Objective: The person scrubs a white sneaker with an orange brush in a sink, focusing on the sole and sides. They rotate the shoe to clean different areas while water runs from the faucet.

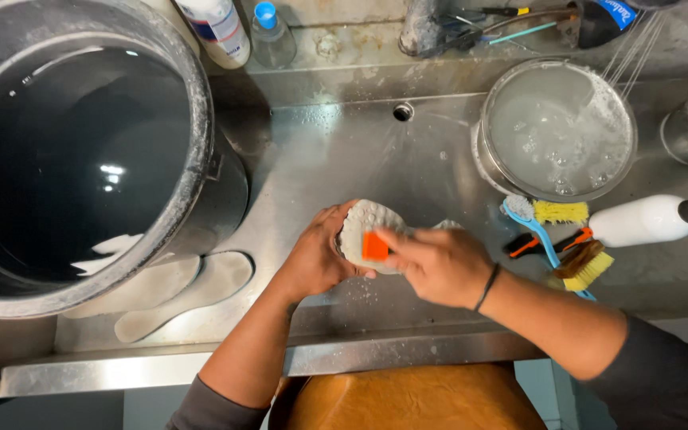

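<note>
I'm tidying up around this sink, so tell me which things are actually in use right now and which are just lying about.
In use:
left hand holding the pale shoe sole
right hand pressing the orange brush on it

Lying about:
two insoles beside the big black pot
steel bowl of soapy water
yellow-bristled brushes
white spray bottle

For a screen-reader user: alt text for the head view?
Over a steel sink, the left hand holds a pale sole-shaped piece while the right hand presses an orange tool on it. Brushes lie at right.
</note>
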